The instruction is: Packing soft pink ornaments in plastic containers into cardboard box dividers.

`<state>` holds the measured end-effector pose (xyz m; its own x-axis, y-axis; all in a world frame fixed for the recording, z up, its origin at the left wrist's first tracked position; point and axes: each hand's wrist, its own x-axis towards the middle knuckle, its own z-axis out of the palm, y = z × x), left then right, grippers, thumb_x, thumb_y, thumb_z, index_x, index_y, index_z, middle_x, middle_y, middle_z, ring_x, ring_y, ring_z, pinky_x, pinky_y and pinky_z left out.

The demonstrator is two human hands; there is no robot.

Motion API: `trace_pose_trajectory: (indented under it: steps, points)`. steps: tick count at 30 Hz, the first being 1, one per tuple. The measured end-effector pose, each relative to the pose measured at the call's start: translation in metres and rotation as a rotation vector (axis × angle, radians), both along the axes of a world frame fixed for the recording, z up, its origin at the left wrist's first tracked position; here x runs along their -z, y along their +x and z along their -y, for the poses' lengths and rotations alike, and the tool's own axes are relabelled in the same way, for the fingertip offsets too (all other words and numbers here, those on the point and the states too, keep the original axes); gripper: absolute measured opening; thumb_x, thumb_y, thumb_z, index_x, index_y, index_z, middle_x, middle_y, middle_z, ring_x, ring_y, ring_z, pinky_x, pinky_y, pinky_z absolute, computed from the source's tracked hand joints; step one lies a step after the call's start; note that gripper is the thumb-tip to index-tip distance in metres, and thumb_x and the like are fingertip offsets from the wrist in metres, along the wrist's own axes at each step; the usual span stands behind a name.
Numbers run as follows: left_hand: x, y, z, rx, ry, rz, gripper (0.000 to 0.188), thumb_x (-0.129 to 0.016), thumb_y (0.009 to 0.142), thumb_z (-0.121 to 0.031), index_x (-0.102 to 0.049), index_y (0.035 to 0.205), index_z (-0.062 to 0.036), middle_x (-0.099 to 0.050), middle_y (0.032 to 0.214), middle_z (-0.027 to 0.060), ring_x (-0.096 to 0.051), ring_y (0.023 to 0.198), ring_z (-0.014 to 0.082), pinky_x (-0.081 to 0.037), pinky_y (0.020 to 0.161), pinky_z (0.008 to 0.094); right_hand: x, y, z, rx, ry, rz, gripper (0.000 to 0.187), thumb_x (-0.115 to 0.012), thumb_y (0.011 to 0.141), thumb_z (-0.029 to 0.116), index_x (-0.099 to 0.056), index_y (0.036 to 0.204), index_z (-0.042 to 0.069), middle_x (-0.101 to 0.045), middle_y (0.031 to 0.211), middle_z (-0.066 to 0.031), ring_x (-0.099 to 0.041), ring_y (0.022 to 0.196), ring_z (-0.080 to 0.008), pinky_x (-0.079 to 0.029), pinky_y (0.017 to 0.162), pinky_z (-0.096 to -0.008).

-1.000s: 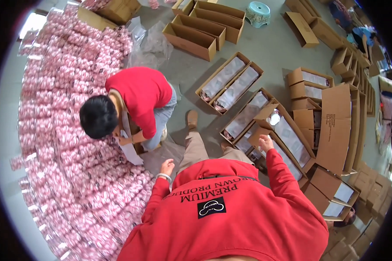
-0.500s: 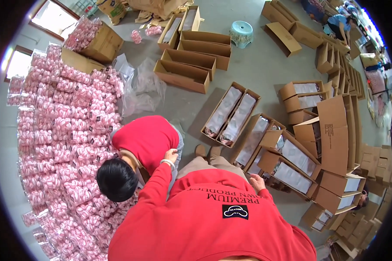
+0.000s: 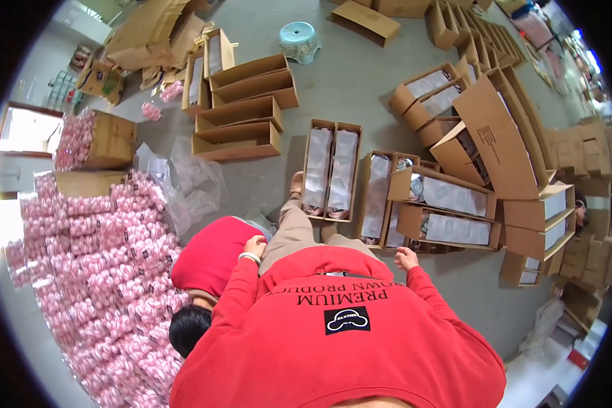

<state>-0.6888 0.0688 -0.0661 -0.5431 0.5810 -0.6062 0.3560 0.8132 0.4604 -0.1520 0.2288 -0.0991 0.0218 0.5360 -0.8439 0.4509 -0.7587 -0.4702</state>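
My left hand (image 3: 254, 247), with a white band at its wrist, is in front of a bent-over co-worker's red top (image 3: 211, 255). Its fingers look loosely curled, and no object shows in them. Whether it touches the top I cannot tell. My right hand (image 3: 406, 258) hangs beside my hip, empty, its fingers bent but apart. Closest to it are long open cartons (image 3: 449, 230) with grey-white sheets over their contents. Ahead of my feet, two narrow cartons (image 3: 332, 170) stand side by side, similarly covered.
Clear bags of pink-and-white striped items (image 3: 109, 272) form a large pile at the left. Uncovered brown cartons (image 3: 238, 143) stand ahead, near a light-blue stool (image 3: 299, 42). Crumpled clear plastic (image 3: 194, 180) lies beside the pile. Tall carton flaps (image 3: 500, 139) rise at the right.
My view has turned to the right, and the cartons and pile sit further left or lower. One foot has stepped forward. My right hand has lifted slightly away from my hip.
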Motion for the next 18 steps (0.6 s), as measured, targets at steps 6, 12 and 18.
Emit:
trace_pose_trajectory:
  steps: [6,12,18]
  points:
    - [-0.009,-0.009,-0.021,0.01,0.085,0.119,0.034,-0.061,0.078,-0.013,-0.064,0.111,-0.0042,-0.069,0.097,0.0129,-0.065,0.091,0.0218,-0.05,0.082,0.0325,0.025,-0.018,0.029,-0.152,-0.077,0.144,0.034,-0.059,0.079,0.015,-0.064,0.113,0.012,-0.069,0.087,-0.0065,-0.064,0.061,-0.0151,-0.053,0.051,-0.0313]
    - [0.012,-0.057,0.015,-0.022,0.022,0.121,0.033,-0.06,0.077,-0.01,-0.065,0.109,-0.0019,-0.068,0.106,0.0137,-0.064,0.098,0.0204,-0.048,0.088,0.032,0.016,-0.067,0.0,-0.221,0.116,0.082,0.033,-0.06,0.08,0.019,-0.064,0.111,0.01,-0.069,0.089,-0.0074,-0.063,0.065,-0.0153,-0.052,0.058,-0.0312]
    - [0.022,-0.105,0.021,-0.226,-0.085,0.158,0.035,-0.062,0.079,-0.009,-0.062,0.114,-0.0079,-0.068,0.093,0.0092,-0.066,0.067,0.0188,-0.054,0.057,0.0333,0.05,-0.089,-0.036,-0.298,0.169,0.35,0.031,-0.056,0.078,0.019,-0.069,0.105,0.009,-0.067,0.106,-0.0151,-0.062,0.104,-0.0278,-0.046,0.095,-0.0362]
